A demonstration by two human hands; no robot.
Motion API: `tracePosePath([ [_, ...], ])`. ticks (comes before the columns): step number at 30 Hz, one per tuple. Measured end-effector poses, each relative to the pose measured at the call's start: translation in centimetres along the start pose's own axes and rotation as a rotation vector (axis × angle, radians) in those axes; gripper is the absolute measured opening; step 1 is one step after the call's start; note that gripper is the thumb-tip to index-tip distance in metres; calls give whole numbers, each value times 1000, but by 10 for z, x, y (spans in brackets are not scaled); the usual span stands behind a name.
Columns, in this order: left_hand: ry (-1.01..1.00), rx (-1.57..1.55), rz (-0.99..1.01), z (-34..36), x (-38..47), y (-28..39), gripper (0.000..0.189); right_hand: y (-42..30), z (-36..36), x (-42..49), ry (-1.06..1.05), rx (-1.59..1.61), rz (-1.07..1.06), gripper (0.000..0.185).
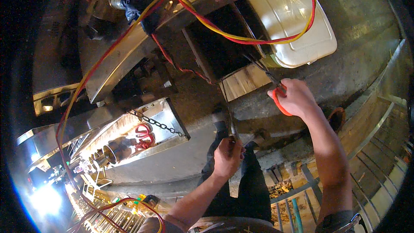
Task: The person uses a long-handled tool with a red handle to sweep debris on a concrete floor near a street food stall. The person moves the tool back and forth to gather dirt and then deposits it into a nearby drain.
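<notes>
My left hand, low in the middle, is closed around the handle end of a long thin rod-like tool that points up towards a wooden board. Farther right, my right hand grips a tool with an orange loop handle; it looks like tongs or scissors. Its dark metal arms reach up left over the board's edge, beside a dark opening. The tips of both tools are hard to make out in the shadow.
A white plastic lid lies at upper right. Twisted red and yellow cables hang across the view. At left, a lit metal tray holds red-handled scissors and cylindrical containers, with a chain over it. Metal bars stand at lower right.
</notes>
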State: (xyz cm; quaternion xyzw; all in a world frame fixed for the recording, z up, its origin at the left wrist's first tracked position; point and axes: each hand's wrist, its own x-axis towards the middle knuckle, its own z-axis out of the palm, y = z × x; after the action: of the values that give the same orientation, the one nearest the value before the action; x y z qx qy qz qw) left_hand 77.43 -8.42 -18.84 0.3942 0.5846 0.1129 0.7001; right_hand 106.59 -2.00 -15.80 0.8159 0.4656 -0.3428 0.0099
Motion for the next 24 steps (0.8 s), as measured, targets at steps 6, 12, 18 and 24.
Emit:
tracePosePath([
  [6,37,50,-5,0,0,-1,22,-16,16,14,84,-127,-49,49],
  [12,59,68,-2,-1,-3,0,21,-18,31,32,98,-120,-97,36],
  [18,45,136,38,-3,-6,8,20,26,9,-29,74,205,-162,28],
  [24,48,1,-19,-3,3,-16,21,72,27,-113,-143,1222,209,19],
])
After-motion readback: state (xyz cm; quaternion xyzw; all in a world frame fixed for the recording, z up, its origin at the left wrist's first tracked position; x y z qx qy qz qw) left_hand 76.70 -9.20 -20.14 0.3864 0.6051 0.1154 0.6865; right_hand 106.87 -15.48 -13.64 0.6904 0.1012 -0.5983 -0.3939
